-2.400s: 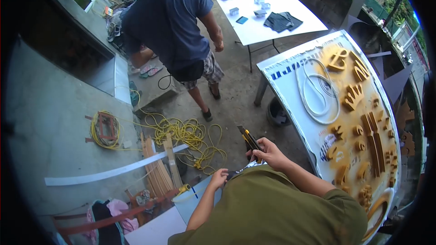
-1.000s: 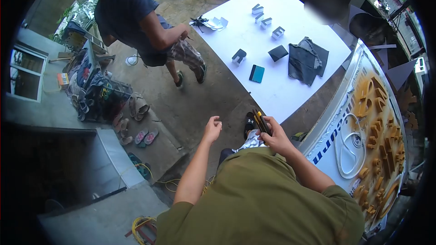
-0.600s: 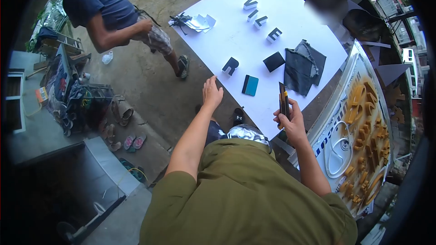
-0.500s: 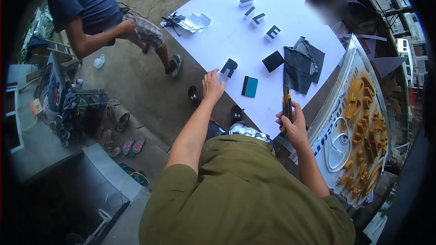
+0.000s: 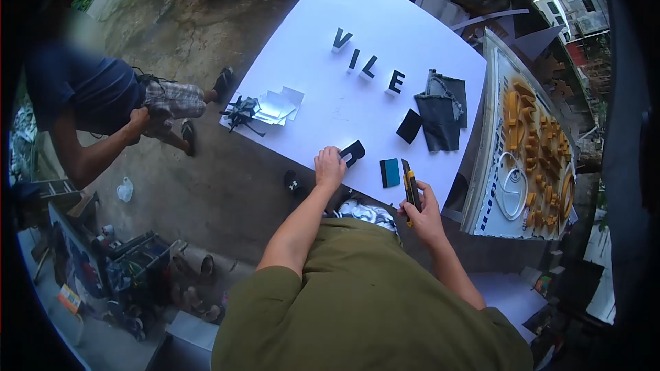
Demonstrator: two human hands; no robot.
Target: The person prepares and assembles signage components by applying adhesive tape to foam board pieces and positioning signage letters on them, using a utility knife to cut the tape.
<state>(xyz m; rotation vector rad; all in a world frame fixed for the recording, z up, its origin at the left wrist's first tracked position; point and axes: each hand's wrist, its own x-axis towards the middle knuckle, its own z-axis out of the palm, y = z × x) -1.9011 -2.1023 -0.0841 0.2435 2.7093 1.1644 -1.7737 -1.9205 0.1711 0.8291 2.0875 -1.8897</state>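
Observation:
My left hand [image 5: 329,167] is closed on the left side of a black letter R [image 5: 353,153] near the white table's close edge; its fingertips are partly hidden. In my right hand [image 5: 426,218] is a black and yellow utility knife [image 5: 411,191], pointing away from me, just right of a teal squeegee [image 5: 390,173] with a black edge. Past the squeegee lie a black rectangular piece [image 5: 409,126] and a folded dark grey cloth [image 5: 440,120]. Farther back, black-faced letters with white sides stand spaced out: V [image 5: 342,38], I [image 5: 353,60], L [image 5: 369,66] and E [image 5: 396,82].
White paper scraps and black strips [image 5: 265,108] lie at the left corner of the white tabletop [image 5: 309,48]. A person [image 5: 103,93] in a dark shirt stands to the left. At right leans a board with yellow-orange letters [image 5: 533,158]. Sandals and clutter [image 5: 130,261] lie lower left.
My left hand has closed on the letter R, which is turned differently. My right hand still holds the knife, now closer to the squeegee. The whole view has shifted.

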